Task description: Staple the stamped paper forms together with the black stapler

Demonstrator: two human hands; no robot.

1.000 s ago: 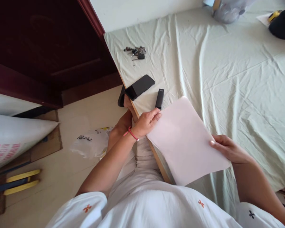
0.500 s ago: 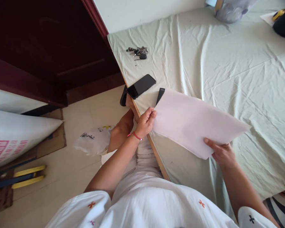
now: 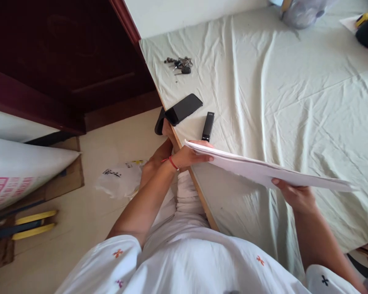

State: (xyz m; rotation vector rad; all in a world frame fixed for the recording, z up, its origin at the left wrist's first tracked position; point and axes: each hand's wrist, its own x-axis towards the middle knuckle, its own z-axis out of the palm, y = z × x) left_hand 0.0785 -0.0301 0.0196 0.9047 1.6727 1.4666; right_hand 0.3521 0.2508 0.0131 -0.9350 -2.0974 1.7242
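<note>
A thin stack of white paper [image 3: 248, 168] is held between my two hands above the table, tilted so that its long edge faces me. My left hand [image 3: 191, 155] is closed on its left end, thumb on the near face. Along the near side toward the right, my right hand [image 3: 296, 195] grips the sheets, with its thumb on the near face and its other fingers partly hidden. Just beyond my left hand lies a small black stapler-like object [image 3: 207, 125]; its near end is covered by the paper and hand.
A black phone [image 3: 184, 109] lies at the table's left edge, with a bunch of keys [image 3: 182, 65] behind it. A wrinkled pale cloth [image 3: 294, 102] covers the table. A plastic bag [image 3: 119, 179] is on the floor; a large white sack [image 3: 27, 171] stands far left.
The paper has tipped from showing its broad face to nearly edge-on, and its right end has moved right. More of the black object on the table now shows.
</note>
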